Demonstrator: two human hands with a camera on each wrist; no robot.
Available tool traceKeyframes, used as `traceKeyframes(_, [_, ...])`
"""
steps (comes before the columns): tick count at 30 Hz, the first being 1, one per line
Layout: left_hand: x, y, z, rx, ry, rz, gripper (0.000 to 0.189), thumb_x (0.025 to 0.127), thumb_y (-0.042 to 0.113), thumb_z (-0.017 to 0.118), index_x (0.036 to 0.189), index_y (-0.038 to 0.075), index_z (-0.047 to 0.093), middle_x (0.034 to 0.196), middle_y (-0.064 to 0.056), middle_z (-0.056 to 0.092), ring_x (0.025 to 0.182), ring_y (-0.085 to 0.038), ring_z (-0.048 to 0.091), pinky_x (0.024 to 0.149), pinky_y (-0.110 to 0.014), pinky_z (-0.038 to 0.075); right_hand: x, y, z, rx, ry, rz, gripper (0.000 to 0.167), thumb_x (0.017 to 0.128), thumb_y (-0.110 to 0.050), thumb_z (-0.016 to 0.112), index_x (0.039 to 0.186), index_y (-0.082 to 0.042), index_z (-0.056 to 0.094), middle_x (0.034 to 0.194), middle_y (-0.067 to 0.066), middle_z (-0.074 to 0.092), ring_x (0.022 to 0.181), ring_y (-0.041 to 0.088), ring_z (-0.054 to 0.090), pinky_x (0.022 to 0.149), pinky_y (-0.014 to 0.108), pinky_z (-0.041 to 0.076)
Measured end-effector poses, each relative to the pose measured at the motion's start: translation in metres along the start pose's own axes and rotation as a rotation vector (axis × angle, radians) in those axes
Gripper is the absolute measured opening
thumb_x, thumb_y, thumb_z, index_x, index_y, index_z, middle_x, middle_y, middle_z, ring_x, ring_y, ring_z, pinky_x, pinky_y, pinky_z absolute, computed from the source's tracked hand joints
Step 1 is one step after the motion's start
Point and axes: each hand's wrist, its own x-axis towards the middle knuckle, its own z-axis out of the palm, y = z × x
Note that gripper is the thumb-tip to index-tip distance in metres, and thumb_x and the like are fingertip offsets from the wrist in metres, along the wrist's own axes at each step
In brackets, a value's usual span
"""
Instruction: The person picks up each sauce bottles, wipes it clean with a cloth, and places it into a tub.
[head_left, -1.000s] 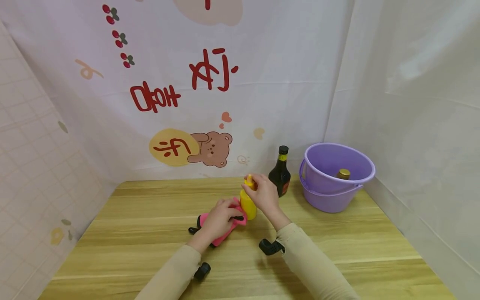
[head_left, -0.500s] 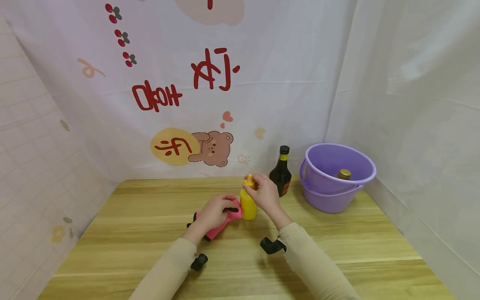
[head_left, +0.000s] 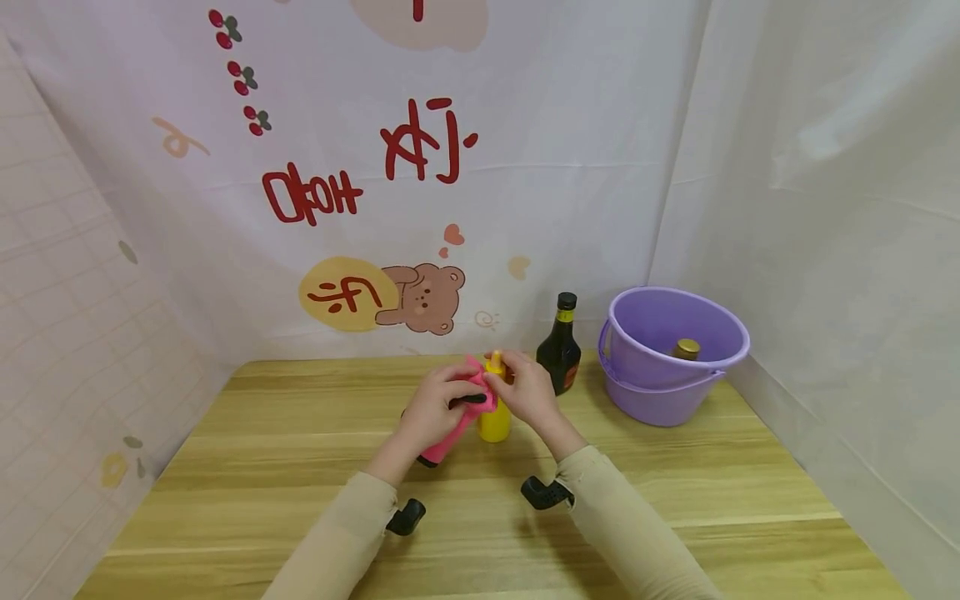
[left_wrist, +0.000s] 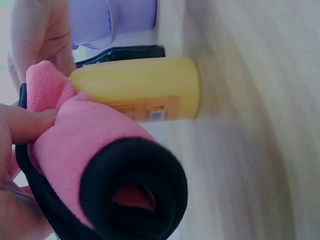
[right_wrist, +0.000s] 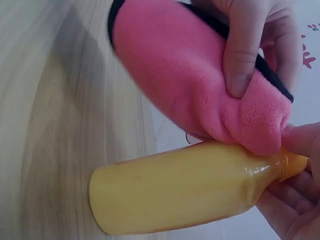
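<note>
A yellow squeeze bottle [head_left: 494, 423] stands upright on the table, its nozzle end pinched by my right hand [head_left: 531, 388]. My left hand [head_left: 433, 408] grips a folded pink cloth with black edging [left_wrist: 90, 130]. Against the bottle's upper side the cloth [right_wrist: 260, 125] touches near the neck, close to the right thumb. In the right wrist view, the left thumb and fingers pinch the cloth, and the bottle's orange cap [right_wrist: 294, 166] shows between the right fingers. Part of the bottle's label [left_wrist: 150, 108] is visible in the left wrist view.
Behind the right hand stands a dark glass bottle [head_left: 559, 354] with a black cap. A purple bucket [head_left: 652, 396] is at the back right, with a gold-capped item [head_left: 686, 349] inside. A white printed curtain [head_left: 570, 167] backs the wooden table [head_left: 285, 467].
The left hand has lifted the pink cloth from low beside the yellow bottle up to its neck. The right hand has stayed at the bottle's top.
</note>
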Motion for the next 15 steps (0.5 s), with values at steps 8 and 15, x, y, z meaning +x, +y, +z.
traceKeyframes(8, [-0.007, -0.001, 0.008, 0.007, 0.018, 0.009, 0.025, 0.076, -0.007, 0.079, 0.094, 0.010, 0.080, 0.120, -0.013, 0.066, 0.111, -0.036, 0.058, 0.097, -0.049, 0.048, 0.000, -0.004, -0.001, -0.067, 0.003, 0.009, 0.030, 0.088, -0.023, 0.076, 0.115, -0.011, 0.072, 0.096, 0.007, 0.070, 0.076, 0.020, 0.063, 0.067, 0.034, 0.054])
traceKeyframes(15, [-0.016, -0.003, 0.010, 0.031, 0.025, 0.041, 0.025, 0.075, -0.006, 0.081, 0.093, 0.012, 0.081, 0.118, -0.012, 0.066, 0.108, -0.036, 0.058, 0.094, -0.050, 0.048, 0.000, -0.005, 0.000, -0.074, -0.012, 0.036, 0.029, 0.089, -0.023, 0.076, 0.114, -0.009, 0.072, 0.091, 0.006, 0.068, 0.072, 0.020, 0.061, 0.065, 0.032, 0.054])
